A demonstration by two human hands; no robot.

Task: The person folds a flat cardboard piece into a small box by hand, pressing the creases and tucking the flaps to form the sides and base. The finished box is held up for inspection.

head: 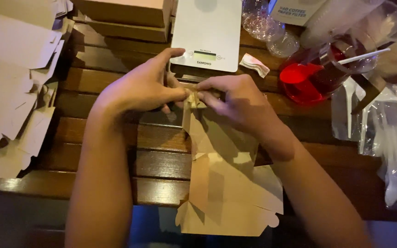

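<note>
A flat brown cardboard box blank (pixel 228 183) lies across the front edge of the wooden table (pixel 116 119), its near end hanging over the edge. My left hand (pixel 141 87) and my right hand (pixel 233 98) meet at the blank's far end, each pinching a small folded flap there between thumb and fingers. The flap itself is mostly hidden by my fingertips.
A white kitchen scale (pixel 207 32) stands just beyond my hands. A stack of flat box blanks (pixel 12 87) lies at the left. At the right are a red-filled clear container (pixel 309 78), clear lids (pixel 265 27) and bagged white plastic cutlery (pixel 391 142). Brown boxes (pixel 125 16) sit at the back.
</note>
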